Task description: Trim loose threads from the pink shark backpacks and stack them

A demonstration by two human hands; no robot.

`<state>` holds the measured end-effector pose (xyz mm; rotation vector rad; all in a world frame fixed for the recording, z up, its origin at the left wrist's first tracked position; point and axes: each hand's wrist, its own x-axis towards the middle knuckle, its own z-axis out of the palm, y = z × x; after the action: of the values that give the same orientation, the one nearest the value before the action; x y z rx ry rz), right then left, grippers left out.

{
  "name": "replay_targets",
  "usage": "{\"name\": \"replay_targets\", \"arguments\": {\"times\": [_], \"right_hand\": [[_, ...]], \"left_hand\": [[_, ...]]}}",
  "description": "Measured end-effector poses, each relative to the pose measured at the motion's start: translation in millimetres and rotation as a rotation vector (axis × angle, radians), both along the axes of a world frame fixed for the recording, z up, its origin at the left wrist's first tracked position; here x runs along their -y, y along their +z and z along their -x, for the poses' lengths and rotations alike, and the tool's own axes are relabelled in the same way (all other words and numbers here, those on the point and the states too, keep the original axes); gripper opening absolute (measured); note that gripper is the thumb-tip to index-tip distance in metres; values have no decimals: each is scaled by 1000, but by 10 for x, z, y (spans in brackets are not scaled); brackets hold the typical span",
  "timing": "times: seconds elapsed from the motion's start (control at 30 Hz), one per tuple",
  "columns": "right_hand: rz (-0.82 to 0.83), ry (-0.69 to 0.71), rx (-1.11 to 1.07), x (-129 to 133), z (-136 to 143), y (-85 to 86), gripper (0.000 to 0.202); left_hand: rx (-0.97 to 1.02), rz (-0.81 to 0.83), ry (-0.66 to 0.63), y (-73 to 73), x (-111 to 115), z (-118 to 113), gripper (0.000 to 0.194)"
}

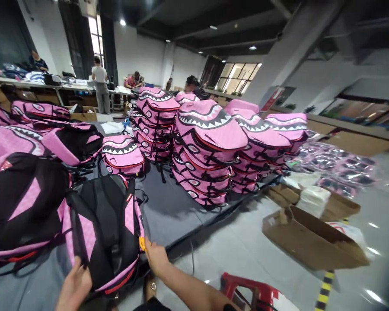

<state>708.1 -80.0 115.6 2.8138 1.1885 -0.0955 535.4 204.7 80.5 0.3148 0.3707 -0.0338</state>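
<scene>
A pink and black backpack (108, 216) lies on the grey-covered table, its black back panel and straps facing up. At its lower left edge my left hand (75, 280) grips the pink side, fingers curled over it. My right hand (155, 255) is at the backpack's right side, closed on a small yellow object (142, 243) whose exact kind I cannot make out. Immediately left lies another black and pink backpack (29, 203), also back panel up. Beyond the one I hold sits a smaller pink backpack (123, 155) with a shark-teeth print.
Tall stacks of pink shark-teeth backpacks (210, 129) stand along the table. On the floor to the right are an open cardboard box (311, 242), plastic-wrapped packs (337, 162) and a red stool (249, 287). Several people are near tables at the back.
</scene>
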Motion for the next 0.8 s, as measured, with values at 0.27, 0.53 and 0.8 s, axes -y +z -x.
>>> {"name": "replay_targets", "arguments": {"times": [0.27,0.53,0.8], "right_hand": [[-30,-60,-119,41,76,4,54],[-103,-172,-255,184,245,352,37],[-108,-275,-334,143,355,530,34]], "left_hand": [[284,34,133,263,178,-155,58],[330,117,85,250,110,-189,61],[152,-2,106,-64,-102,-169,70]]}}
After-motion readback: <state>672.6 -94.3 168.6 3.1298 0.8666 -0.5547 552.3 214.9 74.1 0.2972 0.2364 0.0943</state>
